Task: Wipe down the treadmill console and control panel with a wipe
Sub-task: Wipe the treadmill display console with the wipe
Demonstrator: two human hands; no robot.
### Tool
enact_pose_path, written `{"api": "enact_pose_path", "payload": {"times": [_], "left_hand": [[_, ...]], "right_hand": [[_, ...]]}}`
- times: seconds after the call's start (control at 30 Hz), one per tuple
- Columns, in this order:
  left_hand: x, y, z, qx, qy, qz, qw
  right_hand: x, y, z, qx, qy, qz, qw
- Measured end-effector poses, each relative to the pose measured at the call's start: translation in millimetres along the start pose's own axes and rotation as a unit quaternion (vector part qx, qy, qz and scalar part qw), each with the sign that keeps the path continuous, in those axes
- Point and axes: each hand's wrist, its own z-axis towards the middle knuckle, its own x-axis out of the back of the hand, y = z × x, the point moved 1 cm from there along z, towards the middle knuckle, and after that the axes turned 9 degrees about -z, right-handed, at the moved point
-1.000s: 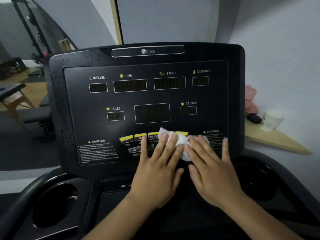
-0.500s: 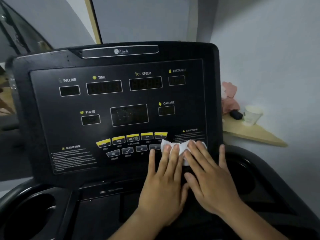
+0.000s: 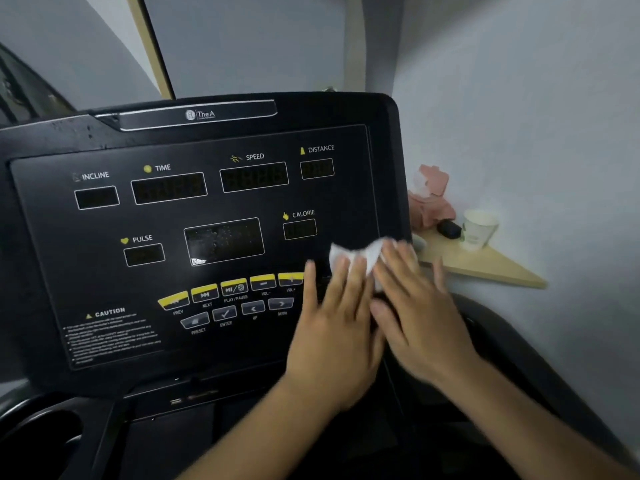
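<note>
The black treadmill console [image 3: 194,258] fills the view, with display windows and a row of yellow buttons [image 3: 235,287]. A white wipe [image 3: 353,252] lies flat on the lower right of the control panel, near the console's right edge. My left hand [image 3: 332,327] and my right hand [image 3: 419,317] lie side by side with straight fingers, pressing the wipe against the panel. Only the wipe's upper part shows above my fingertips. Both hands are blurred by motion.
A wooden corner shelf [image 3: 485,265] to the right holds a paper cup [image 3: 479,226], a small black object [image 3: 449,229] and a pink item [image 3: 429,199]. A cup holder [image 3: 38,441] sits in the lower left. A grey wall stands close behind and to the right.
Both hands have slid the wipe to the right and upward across the panel, from over the buttons to the console's right edge. The yellow buttons are uncovered now.
</note>
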Motion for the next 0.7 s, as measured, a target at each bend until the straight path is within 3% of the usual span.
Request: {"api": "enact_pose_path", "payload": {"times": [0.13, 0.43, 0.7], "left_hand": [[-16.3, 9.9, -24.6, -0.018, -0.035, 0.016, 0.999], [31.2, -13.9, 84.4, 0.042, 0.028, 0.064, 0.997], [-7.7, 0.4, -29.0, 0.001, -0.036, 0.017, 0.999]], "right_hand": [[-18.9, 5.9, -41.5, 0.022, -0.032, 0.006, 0.999], [34.4, 26.4, 78.1, -0.026, 0.047, 0.069, 0.996], [-13.9, -6.7, -32.5, -0.001, -0.005, -0.002, 1.0]]}}
